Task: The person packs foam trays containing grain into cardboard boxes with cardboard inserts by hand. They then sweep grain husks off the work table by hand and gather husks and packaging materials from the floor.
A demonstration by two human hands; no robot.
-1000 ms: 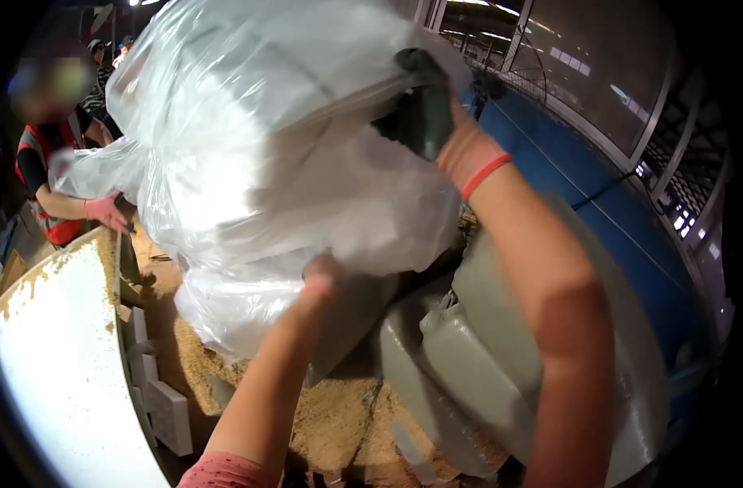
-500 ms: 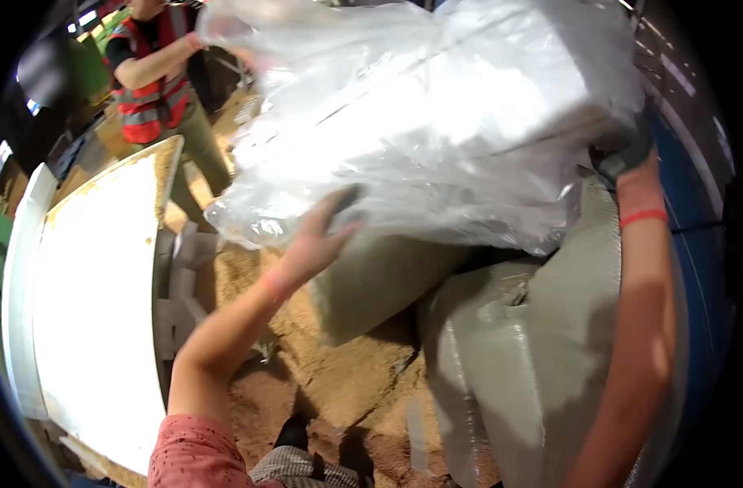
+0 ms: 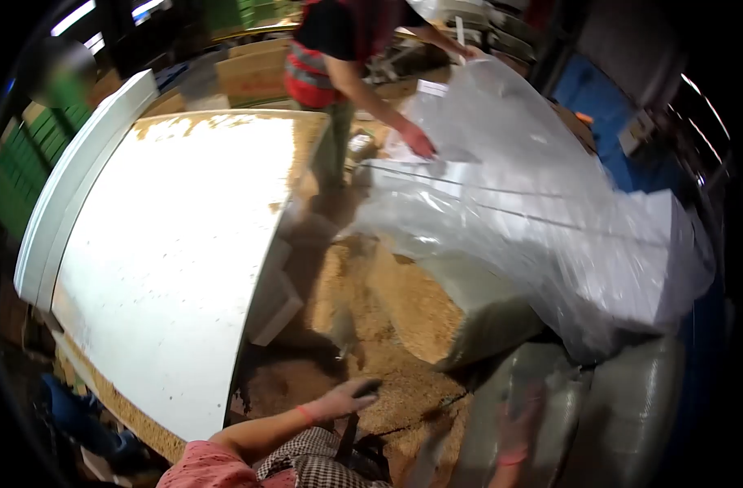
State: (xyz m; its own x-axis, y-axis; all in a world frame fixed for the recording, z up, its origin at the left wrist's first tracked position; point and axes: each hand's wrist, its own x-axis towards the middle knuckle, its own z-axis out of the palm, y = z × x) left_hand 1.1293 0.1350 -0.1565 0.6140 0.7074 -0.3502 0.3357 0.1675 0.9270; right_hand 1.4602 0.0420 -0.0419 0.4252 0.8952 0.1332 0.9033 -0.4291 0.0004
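Observation:
My left hand (image 3: 344, 400), in a thin glove with dark fingertips, is held in front of my body over the sawdust-covered floor. Its fingers are stretched out and hold nothing. My right hand (image 3: 520, 423) is blurred above a grey-green woven sack (image 3: 542, 366); its fingers look apart, with nothing visible in them. Beyond both hands, a large bundle wrapped in clear plastic film (image 3: 550, 211) lies across the sacks, with white block shapes and dark straps showing through. Under its near edge is a sack with a tan, sawdust-like face (image 3: 424, 309).
A co-worker in a red reflective vest (image 3: 310, 73) stands at the far side, both hands at the plastic wrap. On the left is a large white panel (image 3: 176, 252) with sawdust along its edges. Cardboard boxes (image 3: 257, 73) stand behind; a blue surface (image 3: 599, 102) is at the right.
Both my hands have come off the plastic-wrapped bundle and drawn back toward my body. The bundle now lies lower and farther right on the sacks. The co-worker leans over its far end.

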